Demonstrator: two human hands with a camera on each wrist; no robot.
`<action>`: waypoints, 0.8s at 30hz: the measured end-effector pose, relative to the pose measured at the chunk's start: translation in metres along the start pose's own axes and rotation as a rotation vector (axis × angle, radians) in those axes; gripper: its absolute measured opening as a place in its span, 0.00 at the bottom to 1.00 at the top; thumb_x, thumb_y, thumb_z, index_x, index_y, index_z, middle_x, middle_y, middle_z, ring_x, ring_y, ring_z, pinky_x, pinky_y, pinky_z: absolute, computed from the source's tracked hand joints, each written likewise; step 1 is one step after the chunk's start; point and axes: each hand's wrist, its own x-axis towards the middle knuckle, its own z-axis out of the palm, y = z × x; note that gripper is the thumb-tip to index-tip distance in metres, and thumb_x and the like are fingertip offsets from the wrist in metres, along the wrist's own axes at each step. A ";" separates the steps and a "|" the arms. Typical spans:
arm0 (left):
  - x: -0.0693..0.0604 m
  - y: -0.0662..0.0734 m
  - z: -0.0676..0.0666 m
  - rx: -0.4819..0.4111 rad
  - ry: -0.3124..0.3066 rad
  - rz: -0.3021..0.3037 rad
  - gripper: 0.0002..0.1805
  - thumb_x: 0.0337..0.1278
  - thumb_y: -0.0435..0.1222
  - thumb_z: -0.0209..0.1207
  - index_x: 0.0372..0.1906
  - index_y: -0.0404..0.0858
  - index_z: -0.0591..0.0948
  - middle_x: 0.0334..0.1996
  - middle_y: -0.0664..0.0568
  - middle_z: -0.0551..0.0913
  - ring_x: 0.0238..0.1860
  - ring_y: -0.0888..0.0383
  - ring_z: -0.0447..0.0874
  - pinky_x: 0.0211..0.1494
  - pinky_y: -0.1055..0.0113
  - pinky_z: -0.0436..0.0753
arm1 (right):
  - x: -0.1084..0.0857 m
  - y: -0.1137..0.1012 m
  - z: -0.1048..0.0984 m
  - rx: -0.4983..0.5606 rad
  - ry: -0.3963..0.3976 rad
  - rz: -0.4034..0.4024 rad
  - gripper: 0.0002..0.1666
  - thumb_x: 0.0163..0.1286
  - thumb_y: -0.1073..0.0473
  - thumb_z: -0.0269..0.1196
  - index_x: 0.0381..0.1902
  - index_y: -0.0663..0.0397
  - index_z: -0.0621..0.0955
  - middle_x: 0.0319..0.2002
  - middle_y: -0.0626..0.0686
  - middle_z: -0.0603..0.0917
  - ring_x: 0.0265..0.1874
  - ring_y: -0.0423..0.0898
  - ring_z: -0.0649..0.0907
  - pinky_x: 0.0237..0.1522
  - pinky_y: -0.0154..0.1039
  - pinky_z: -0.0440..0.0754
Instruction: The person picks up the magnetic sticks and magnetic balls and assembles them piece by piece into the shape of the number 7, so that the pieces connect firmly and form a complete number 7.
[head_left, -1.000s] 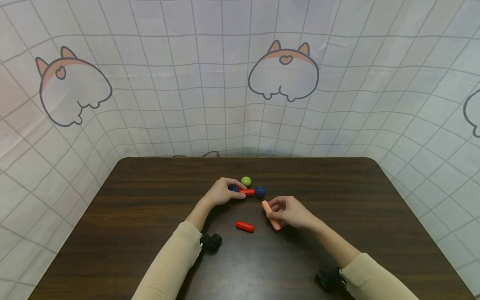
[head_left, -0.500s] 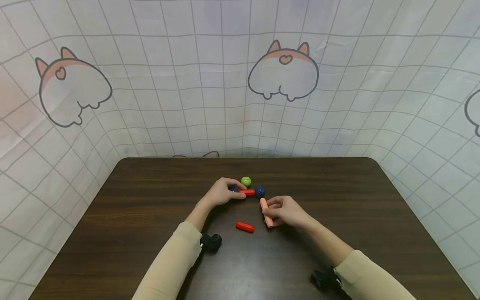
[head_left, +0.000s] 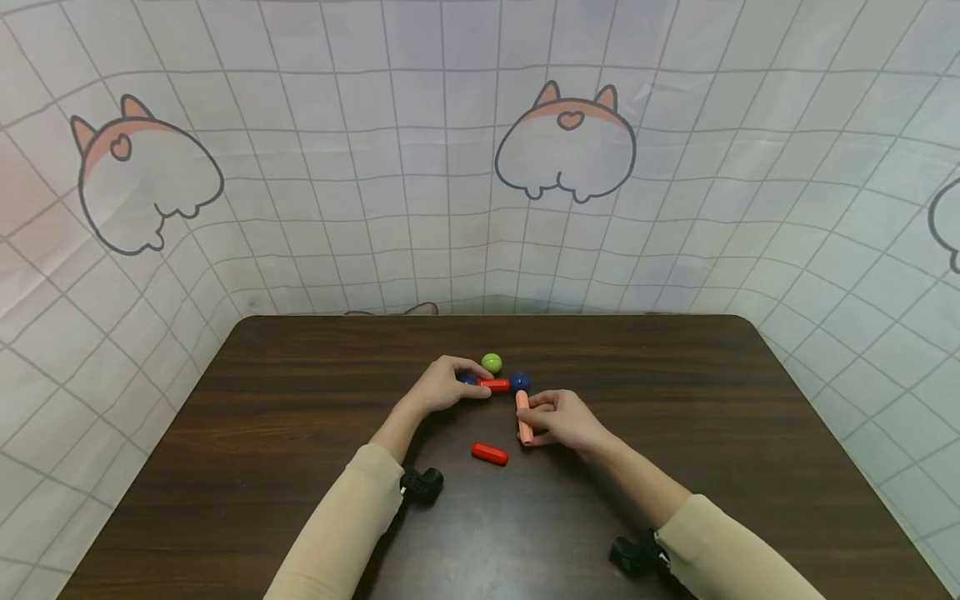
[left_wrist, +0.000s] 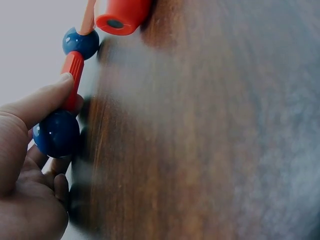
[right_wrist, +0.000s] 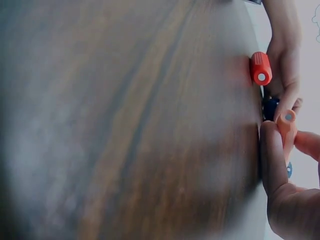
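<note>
A red rod (head_left: 495,385) lies between two blue balls, the right one (head_left: 519,382) fully visible and the left one (left_wrist: 56,133) partly hidden in the head view. My left hand (head_left: 442,384) pinches this rod between thumb and fingers. An orange rod (head_left: 524,419) is pinched in my right hand (head_left: 570,421); its far end touches the right blue ball in the left wrist view, where that ball (left_wrist: 81,43) joins the red rod. In the right wrist view the orange rod (right_wrist: 287,131) shows a metallic end disc.
A green ball (head_left: 491,363) sits just behind the red rod. A second red rod (head_left: 490,453) lies on the dark wooden table (head_left: 300,467), in front of and between the hands. A patterned white curtain (head_left: 450,167) surrounds the table's back and sides.
My right hand has moved left with the orange rod and turned it from slanted to nearly straight, its far end now at the right blue ball. My left hand stays in place.
</note>
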 end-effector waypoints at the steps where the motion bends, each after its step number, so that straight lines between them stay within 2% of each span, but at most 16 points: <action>1: 0.000 0.000 0.000 -0.001 0.000 -0.001 0.11 0.56 0.42 0.75 0.45 0.48 0.91 0.45 0.53 0.84 0.42 0.53 0.76 0.43 0.60 0.74 | 0.000 0.000 0.001 0.004 0.006 0.002 0.27 0.76 0.61 0.64 0.61 0.78 0.73 0.43 0.61 0.88 0.38 0.47 0.88 0.41 0.43 0.87; 10: -0.001 0.002 0.000 -0.004 0.009 0.002 0.12 0.56 0.42 0.76 0.45 0.46 0.91 0.47 0.52 0.85 0.44 0.52 0.76 0.46 0.58 0.75 | 0.003 -0.001 0.005 0.036 0.030 0.019 0.30 0.75 0.59 0.65 0.63 0.78 0.71 0.45 0.63 0.87 0.40 0.51 0.89 0.41 0.45 0.87; 17: -0.003 0.003 0.000 0.007 0.014 0.002 0.11 0.57 0.42 0.75 0.45 0.48 0.91 0.51 0.51 0.84 0.50 0.51 0.78 0.57 0.51 0.76 | 0.006 -0.002 0.011 0.066 0.046 0.034 0.29 0.74 0.61 0.66 0.61 0.78 0.71 0.42 0.61 0.88 0.40 0.51 0.89 0.41 0.45 0.87; 24: 0.000 0.000 0.000 0.003 0.011 0.008 0.11 0.57 0.42 0.75 0.44 0.48 0.91 0.49 0.52 0.85 0.49 0.53 0.78 0.53 0.54 0.76 | 0.009 -0.001 0.013 0.081 0.062 0.047 0.26 0.73 0.60 0.68 0.57 0.77 0.74 0.40 0.61 0.88 0.38 0.50 0.89 0.41 0.44 0.87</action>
